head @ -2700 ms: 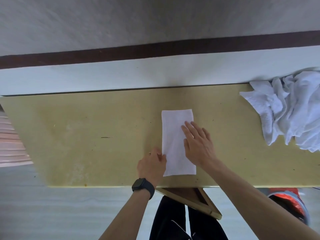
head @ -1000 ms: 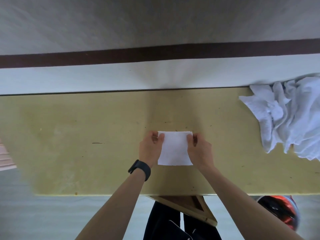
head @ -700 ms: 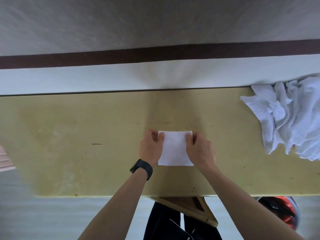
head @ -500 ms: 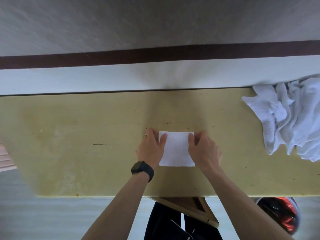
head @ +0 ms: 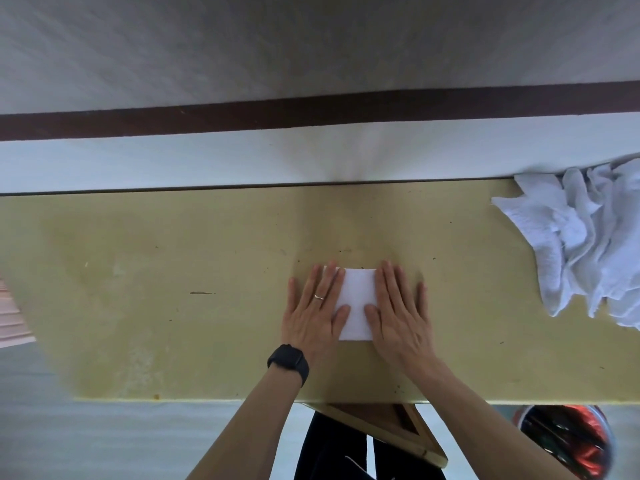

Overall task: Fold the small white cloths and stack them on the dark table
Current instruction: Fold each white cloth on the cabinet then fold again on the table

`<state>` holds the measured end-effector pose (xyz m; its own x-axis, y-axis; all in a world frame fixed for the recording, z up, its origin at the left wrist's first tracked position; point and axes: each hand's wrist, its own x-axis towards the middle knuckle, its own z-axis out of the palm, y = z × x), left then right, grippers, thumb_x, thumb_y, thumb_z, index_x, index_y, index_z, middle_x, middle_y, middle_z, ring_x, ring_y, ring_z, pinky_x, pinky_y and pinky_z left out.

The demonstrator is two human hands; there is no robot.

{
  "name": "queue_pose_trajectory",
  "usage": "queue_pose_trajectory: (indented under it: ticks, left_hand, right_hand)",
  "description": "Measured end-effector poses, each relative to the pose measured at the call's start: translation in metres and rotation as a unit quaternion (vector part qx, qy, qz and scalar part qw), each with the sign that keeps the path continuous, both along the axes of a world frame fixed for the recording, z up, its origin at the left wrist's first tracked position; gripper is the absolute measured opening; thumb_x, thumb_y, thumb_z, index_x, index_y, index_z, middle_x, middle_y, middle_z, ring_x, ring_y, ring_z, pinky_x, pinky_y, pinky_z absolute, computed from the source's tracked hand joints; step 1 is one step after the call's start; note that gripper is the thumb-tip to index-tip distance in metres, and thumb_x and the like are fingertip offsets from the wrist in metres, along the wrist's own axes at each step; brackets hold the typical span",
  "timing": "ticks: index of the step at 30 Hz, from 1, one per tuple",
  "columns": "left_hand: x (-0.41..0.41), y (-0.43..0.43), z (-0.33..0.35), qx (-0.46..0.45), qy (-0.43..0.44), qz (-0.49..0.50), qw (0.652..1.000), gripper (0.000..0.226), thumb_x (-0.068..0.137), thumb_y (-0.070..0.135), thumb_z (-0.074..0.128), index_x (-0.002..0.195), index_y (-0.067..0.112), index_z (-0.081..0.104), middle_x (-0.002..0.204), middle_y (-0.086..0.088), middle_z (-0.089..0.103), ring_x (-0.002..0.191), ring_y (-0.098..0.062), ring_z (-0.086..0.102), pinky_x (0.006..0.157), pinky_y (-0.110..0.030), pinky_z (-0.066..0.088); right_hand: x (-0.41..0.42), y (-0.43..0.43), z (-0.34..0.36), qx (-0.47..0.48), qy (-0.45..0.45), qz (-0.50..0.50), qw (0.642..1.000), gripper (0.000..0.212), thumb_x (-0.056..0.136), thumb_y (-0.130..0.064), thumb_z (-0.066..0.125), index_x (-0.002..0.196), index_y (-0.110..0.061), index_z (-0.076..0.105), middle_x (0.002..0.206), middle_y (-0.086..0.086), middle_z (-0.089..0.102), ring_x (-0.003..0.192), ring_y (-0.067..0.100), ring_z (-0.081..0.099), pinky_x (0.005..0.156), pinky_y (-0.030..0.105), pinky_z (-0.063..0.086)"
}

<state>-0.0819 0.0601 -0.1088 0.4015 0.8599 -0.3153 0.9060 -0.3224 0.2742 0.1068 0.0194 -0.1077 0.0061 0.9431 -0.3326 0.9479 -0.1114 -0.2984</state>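
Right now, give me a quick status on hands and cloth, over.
Flat and open: left hand, right hand, pressing the folded white cloth on the yellow table. Far right: crumpled white cloth pile. Nothing blocking the hands.

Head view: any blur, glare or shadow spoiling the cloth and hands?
Head view: left hand, right hand and cloth sharp; cloth blown out to flat white, no weave visible; soft shadow on table beyond the hands; frame's left edge smeared.

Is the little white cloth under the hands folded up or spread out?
Folded. The white cloth is a small neat rectangle, pressed flat between the left hand and right hand.
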Motion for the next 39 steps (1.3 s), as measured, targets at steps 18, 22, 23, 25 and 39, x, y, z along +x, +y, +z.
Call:
queue_pose_trajectory:
  ticks: [18,22,23,25,39]
  left_hand:
    - [0.051,0.028,0.059,-0.216,-0.07,0.511,0.829,0.029,0.089,0.038,0.063,0.107,0.02,0.05,0.105,0.0,0.063,0.106,-0.027,0.056,0.1,-0.042,0.038]
    - [0.045,0.033,0.056,-0.249,-0.115,0.525,0.806,0.022,0.083,0.036,0.069,0.093,0.026,0.052,0.097,0.003,0.063,0.097,-0.026,0.061,0.098,-0.045,0.045]
    - [0.043,0.033,0.056,-0.255,-0.134,0.526,0.8,0.022,0.082,0.035,0.07,0.091,0.027,0.052,0.097,0.003,0.063,0.097,-0.026,0.061,0.095,-0.043,0.048]
    - [0.038,0.03,0.06,-0.266,-0.184,0.528,0.786,0.022,0.084,0.03,0.07,0.098,0.025,0.054,0.097,0.006,0.06,0.094,-0.022,0.06,0.085,-0.035,0.049]
    - [-0.017,0.028,0.21,-0.218,-0.425,0.364,0.8,0.018,0.087,0.029,0.075,0.102,0.021,0.077,0.1,0.002,0.076,0.099,-0.018,0.069,0.084,-0.026,0.053]
  right_hand:
    - [-0.012,0.044,0.059,-0.148,0.185,-0.439,0.867,0.021,0.087,-0.027,0.063,0.102,-0.021,0.049,0.095,-0.005,0.059,0.087,0.022,0.058,0.071,0.033,0.046]
    - [-0.008,0.047,0.063,-0.171,0.204,-0.438,0.859,0.021,0.083,-0.025,0.059,0.104,-0.025,0.057,0.087,-0.011,0.06,0.075,0.012,0.058,0.059,0.028,0.044]
    - [-0.007,0.046,0.063,-0.172,0.218,-0.434,0.857,0.022,0.083,-0.024,0.059,0.105,-0.027,0.059,0.088,-0.013,0.06,0.075,0.009,0.058,0.058,0.027,0.043]
    - [-0.004,0.041,0.065,-0.169,0.265,-0.429,0.847,0.025,0.084,-0.022,0.06,0.108,-0.027,0.063,0.091,-0.014,0.062,0.079,0.007,0.058,0.061,0.026,0.044]
    - [0.01,0.033,0.195,0.03,0.456,-0.32,0.83,0.007,0.085,-0.024,0.076,0.09,-0.021,0.072,0.085,-0.004,0.074,0.081,0.013,0.067,0.074,0.026,0.05]
